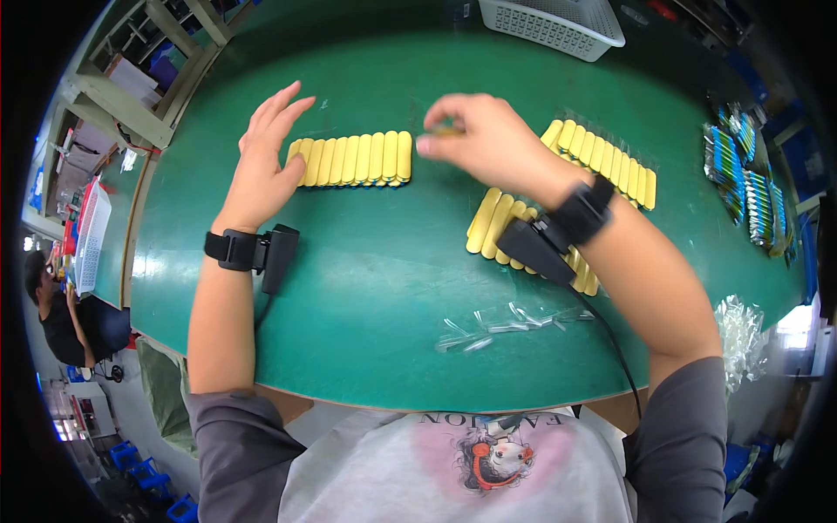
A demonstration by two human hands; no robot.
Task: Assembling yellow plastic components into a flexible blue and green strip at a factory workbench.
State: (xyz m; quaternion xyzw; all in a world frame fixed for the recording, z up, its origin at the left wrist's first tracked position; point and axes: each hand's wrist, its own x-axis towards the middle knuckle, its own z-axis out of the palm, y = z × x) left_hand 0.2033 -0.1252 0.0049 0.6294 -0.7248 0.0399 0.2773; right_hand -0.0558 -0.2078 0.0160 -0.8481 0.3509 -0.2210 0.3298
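Note:
A row of yellow, flat, round-ended boards [353, 161], apparently nail files with blue undersides, lies side by side on the green table [366, 296]. At the row's left end rests my left hand [264, 166], fingers stretched and apart, thumb against the end board. My right hand [475, 135] hovers just past the row's right end, slightly blurred. Its thumb and index finger close on a small yellowish-brown thing, mostly hidden. Beyond my right forearm lies another row of yellow boards [615, 167]. A third group of yellow boards [490, 228] is partly covered by my right wrist device.
Clear plastic sleeves [510, 325] lie near the front edge. A white basket [558, 33] stands at the far side. Bundles of wrapped blue-green boards [757, 205] sit at the right, above crumpled clear film [739, 344]. A person [65, 318] sits at the left.

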